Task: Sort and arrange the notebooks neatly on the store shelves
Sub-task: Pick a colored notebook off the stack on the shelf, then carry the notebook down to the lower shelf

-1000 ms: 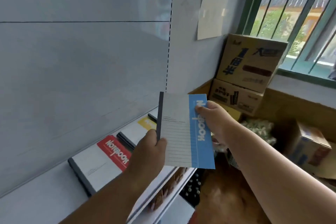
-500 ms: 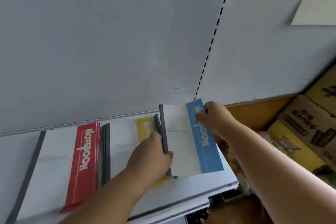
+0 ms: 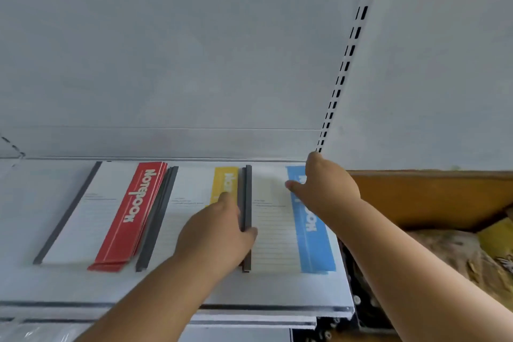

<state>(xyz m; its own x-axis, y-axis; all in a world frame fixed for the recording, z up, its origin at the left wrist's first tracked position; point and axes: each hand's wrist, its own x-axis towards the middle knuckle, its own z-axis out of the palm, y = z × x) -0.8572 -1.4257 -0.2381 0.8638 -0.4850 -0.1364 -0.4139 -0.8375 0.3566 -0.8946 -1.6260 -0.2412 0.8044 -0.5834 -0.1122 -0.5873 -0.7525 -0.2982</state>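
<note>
Left hand grips the dark spine of the blue-striped notebook at centre frame; right hand presses its top edge. It lies flat on the white shelf, right of yellow-striped and red-striped notebooks.

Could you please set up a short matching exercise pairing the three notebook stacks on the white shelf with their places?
Things:
1. red-banded notebook stack
2. yellow-banded notebook stack
3. blue-banded notebook

Places:
A. rightmost, near the shelf's end, with the right hand on its far part
B. leftmost on the white shelf
C. middle, partly covered by the left hand

Pairs: 1-B, 2-C, 3-A
</note>
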